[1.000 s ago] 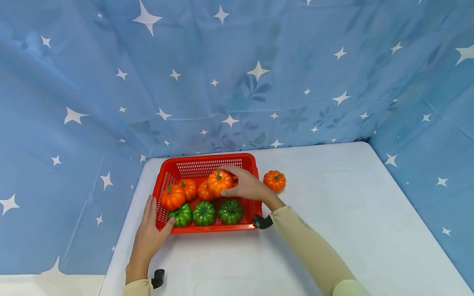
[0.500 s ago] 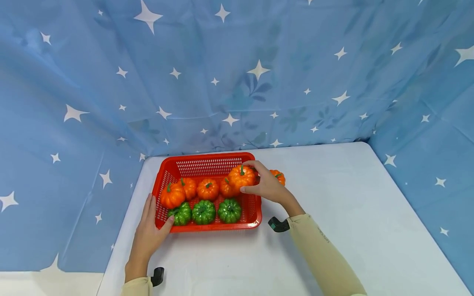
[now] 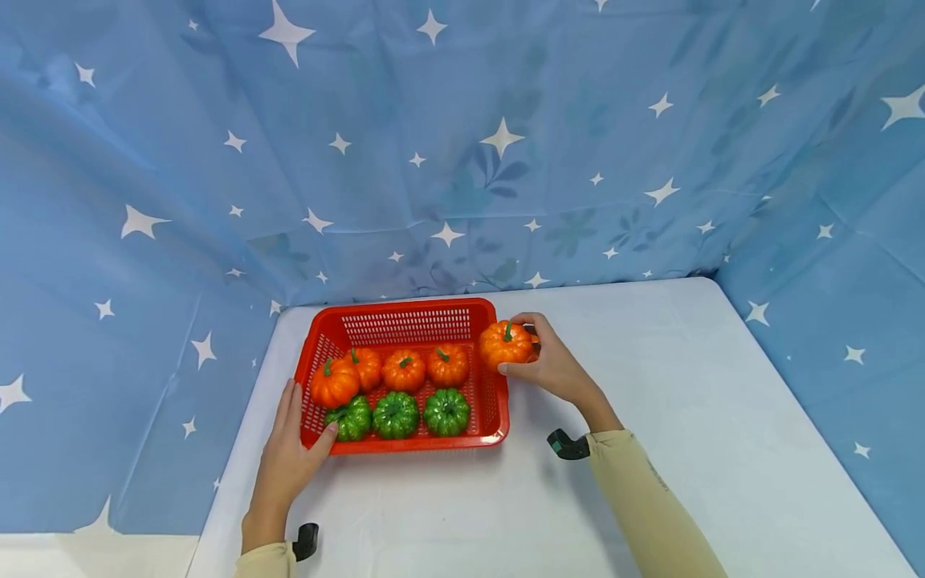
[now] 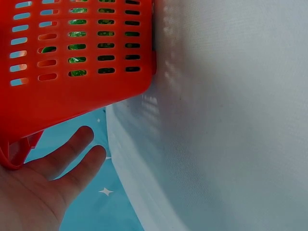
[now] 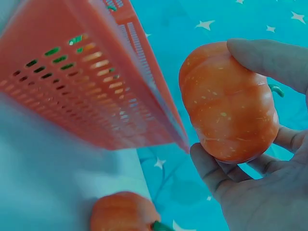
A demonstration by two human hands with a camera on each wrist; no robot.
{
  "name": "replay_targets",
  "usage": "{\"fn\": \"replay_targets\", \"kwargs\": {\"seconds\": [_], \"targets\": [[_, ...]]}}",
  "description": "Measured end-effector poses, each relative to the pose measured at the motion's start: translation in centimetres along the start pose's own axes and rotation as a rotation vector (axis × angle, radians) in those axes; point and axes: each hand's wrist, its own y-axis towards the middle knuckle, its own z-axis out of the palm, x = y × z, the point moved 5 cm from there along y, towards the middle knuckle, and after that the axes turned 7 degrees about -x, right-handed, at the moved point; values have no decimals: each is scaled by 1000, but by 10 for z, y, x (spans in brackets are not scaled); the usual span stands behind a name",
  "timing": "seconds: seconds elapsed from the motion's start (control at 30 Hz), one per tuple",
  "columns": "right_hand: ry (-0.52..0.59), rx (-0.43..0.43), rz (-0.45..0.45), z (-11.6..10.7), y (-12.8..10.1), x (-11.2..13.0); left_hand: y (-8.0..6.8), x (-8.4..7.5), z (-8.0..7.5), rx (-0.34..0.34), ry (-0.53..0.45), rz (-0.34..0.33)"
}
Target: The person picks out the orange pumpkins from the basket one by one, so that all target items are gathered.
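Note:
A red plastic basket (image 3: pixel 419 446) holds several small orange pumpkins (image 3: pixel 403 371) behind three green pumpkins (image 3: pixel 396 415). My left hand (image 3: pixel 287 461) rests on the basket's front left corner, thumb at the front rim and fingers extended along the left side; the left wrist view shows the fingers (image 4: pixel 79 142) straight beneath the rim. Just over the basket's right rim, my right hand (image 3: pixel 552 361) grips an orange pumpkin (image 5: pixel 228 106) between thumb and fingers, its green stem upward. Another orange pumpkin (image 5: pixel 122 211) sits on the table right of the basket, mostly hidden by my right hand in the head view.
The white table (image 3: pixel 650 385) extends to the right and in front of the basket. A blue star-patterned curtain (image 3: pixel 448 160) hangs behind the table and along both sides. Each wrist carries a small black device (image 3: pixel 567 444).
My right hand has carried the orange pumpkin rightward from above the basket's middle to its right rim, uncovering the orange pumpkins beneath. My left hand has stayed at the basket's corner.

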Motion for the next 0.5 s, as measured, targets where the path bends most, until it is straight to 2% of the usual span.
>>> {"fn": "replay_targets", "kwargs": {"seconds": [0.27,0.5], "targets": [[6,-51,50,-16,-8,-20,0,-1,0,-3,-5,2],[-15,-66,47,-28,-19,-37,1,-1,0,-1,-4,3]]}}
